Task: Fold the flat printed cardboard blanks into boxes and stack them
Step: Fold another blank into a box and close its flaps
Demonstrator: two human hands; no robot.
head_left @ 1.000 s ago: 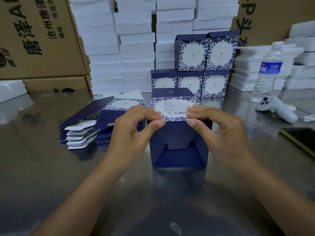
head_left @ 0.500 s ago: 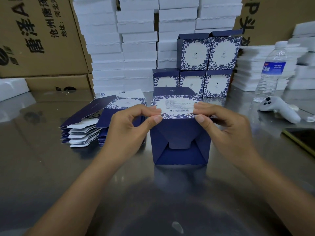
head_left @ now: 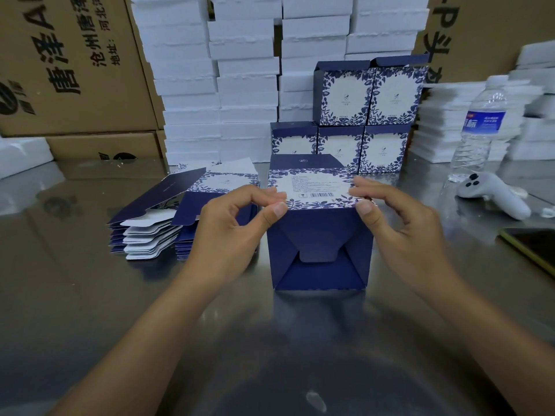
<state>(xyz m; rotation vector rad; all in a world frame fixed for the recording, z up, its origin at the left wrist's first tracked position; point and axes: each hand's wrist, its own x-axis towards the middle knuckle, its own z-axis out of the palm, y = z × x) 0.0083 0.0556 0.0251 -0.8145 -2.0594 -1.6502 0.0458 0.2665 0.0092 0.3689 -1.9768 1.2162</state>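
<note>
Steel table (head_left: 90, 325), reflective, fills the near field. Brown cartons (head_left: 69, 79) with black print stand at back left, and another rises at back right. White foam (head_left: 246, 94) slabs stand in tall columns along the back centre, with lower piles at far right. Stack (head_left: 368, 106) of five folded blue-and-white floral boxes stands against the foam: three in the bottom row, two on top toward the right. Blanks (head_left: 156, 232) lie flat in a fanned pile on the table, left of centre, near the left hand. Box (head_left: 319, 235) sits on the table at centre, in front of the stack. Its dark blue interlocked flaps face the camera, the printed barcode panel faces up, and a dark flap sticks out at the far end. Left hand (head_left: 228, 232) pinches the box's upper near-left corner, thumb on the blue face, fingertips on the printed panel. Right hand (head_left: 405, 232) pinches the upper near-right corner the same way. Both forearms reach in from the bottom edge. Clear bottle (head_left: 480, 127) with a blue label stands upright at right. White controller (head_left: 495, 195) lies just in front of it. Dark phone (head_left: 537, 250) lies flat at the right edge, cut off by the frame.
</note>
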